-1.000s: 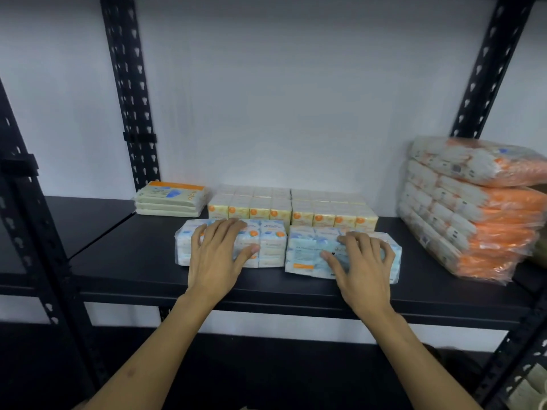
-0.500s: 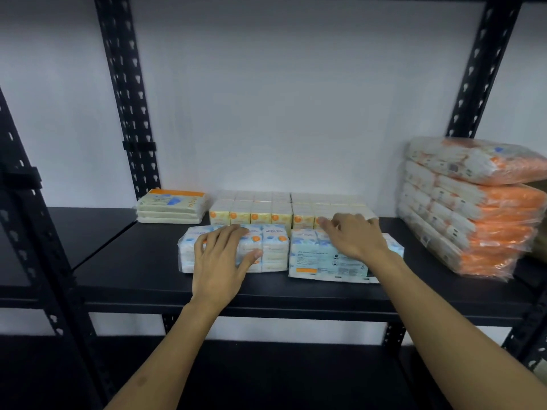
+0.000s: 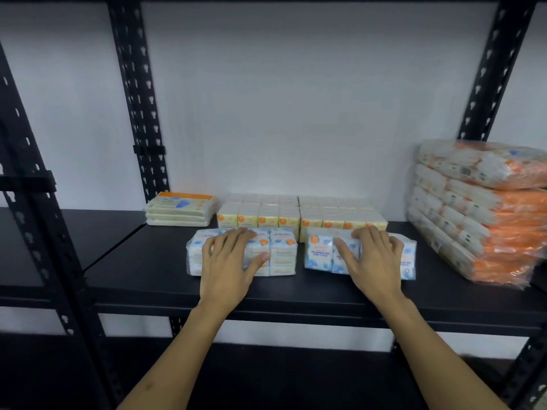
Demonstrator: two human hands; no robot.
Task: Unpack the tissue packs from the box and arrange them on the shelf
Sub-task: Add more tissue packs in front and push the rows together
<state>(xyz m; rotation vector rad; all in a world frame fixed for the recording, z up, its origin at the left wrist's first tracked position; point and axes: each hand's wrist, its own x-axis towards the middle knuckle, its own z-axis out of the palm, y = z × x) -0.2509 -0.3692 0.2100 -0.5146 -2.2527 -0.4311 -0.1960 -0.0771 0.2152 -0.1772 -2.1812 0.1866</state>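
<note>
Two blue-and-white tissue multipacks stand side by side on the black shelf (image 3: 148,270). My left hand (image 3: 229,263) lies spread over the left pack (image 3: 282,253), fingers over its top and thumb on its front. My right hand (image 3: 374,261) grips the right pack (image 3: 321,254), which now stands on its edge with its printed front facing me. Behind them runs a row of small yellow tissue packs (image 3: 299,214). No box is in view.
A low stack of cream flat tissue packs (image 3: 180,210) sits at the back left by a black upright post (image 3: 139,113). A tall pile of orange-and-white wrapped packs (image 3: 479,211) fills the shelf's right end. A lower shelf lies dark below.
My right hand reached over the back of the right pack and tipped it from lying flat up onto its edge. My left hand stayed on the left pack.
</note>
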